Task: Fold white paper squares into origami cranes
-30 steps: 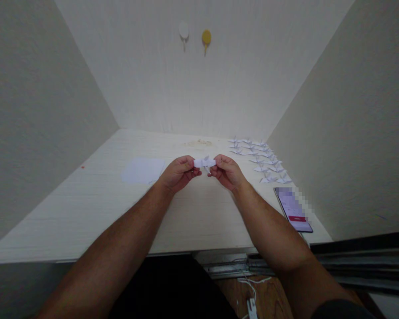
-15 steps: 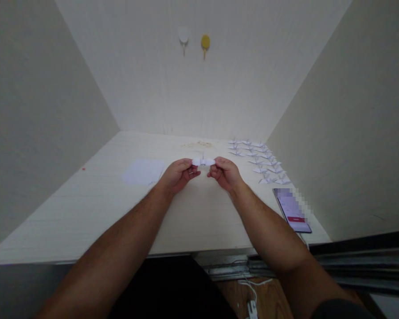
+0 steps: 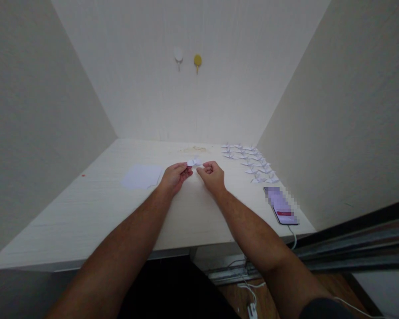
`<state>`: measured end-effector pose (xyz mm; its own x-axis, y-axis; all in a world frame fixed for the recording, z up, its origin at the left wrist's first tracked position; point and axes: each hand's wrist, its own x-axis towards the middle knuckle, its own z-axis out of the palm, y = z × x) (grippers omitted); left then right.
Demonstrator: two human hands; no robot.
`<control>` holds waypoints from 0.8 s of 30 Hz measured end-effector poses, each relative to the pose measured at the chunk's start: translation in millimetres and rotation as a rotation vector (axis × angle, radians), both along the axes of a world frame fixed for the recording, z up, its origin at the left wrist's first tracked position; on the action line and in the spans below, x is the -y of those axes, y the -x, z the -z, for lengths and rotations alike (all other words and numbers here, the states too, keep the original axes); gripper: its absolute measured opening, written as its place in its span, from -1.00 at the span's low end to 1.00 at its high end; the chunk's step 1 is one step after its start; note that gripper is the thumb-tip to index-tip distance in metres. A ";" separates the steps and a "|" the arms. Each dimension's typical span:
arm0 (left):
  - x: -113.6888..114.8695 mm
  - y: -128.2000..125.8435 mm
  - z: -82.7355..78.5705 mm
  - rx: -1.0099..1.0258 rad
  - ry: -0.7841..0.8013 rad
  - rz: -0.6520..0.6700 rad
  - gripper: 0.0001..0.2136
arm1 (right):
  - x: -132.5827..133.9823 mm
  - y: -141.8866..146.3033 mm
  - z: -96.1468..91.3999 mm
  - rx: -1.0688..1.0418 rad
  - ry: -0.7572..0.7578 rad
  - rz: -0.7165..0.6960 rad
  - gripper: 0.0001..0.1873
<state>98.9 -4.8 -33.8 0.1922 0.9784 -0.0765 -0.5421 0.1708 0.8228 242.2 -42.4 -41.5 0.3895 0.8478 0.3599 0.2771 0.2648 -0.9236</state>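
Above the middle of the table, a small white paper crane (image 3: 193, 163) is pinched at its left side between the thumb and fingers of my left hand (image 3: 175, 176). Close by its right end is my right hand (image 3: 213, 176), with fingers bent and a gap between thumb and forefinger; no part of the crane is plainly gripped there. Fine folds of the paper are too small to make out.
Several finished paper cranes (image 3: 249, 161) stand in rows at the back right. A phone (image 3: 281, 206) with a cable lies near the right edge. White paper sheets (image 3: 141, 176) lie to the left. Walls enclose the table (image 3: 193, 221) on three sides.
My right hand has come off the crane's right wing and turned inward, while my left hand keeps its hold. The crane sits slightly further left, and the whole view has shifted.
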 end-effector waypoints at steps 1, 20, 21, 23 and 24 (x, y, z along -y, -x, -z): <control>0.1 -0.3 0.8 -0.011 -0.009 0.019 -0.95 | -0.2 0.9 0.2 0.025 -0.012 0.025 -0.73; 23.9 9.9 6.1 -0.214 -0.107 -0.043 -0.85 | 0.0 -67.4 -12.4 0.413 0.329 0.539 -0.82; 24.6 10.6 8.1 -0.233 -0.117 -0.050 -0.84 | -1.2 -72.7 -11.7 0.412 0.346 0.561 -0.82; 24.8 11.7 12.4 -0.269 -0.141 -0.065 -0.82 | -4.0 -81.9 -9.6 0.411 0.379 0.592 -0.82; 24.5 12.0 14.3 -0.289 -0.155 -0.072 -0.81 | -5.6 -85.6 -8.5 0.410 0.392 0.602 -0.83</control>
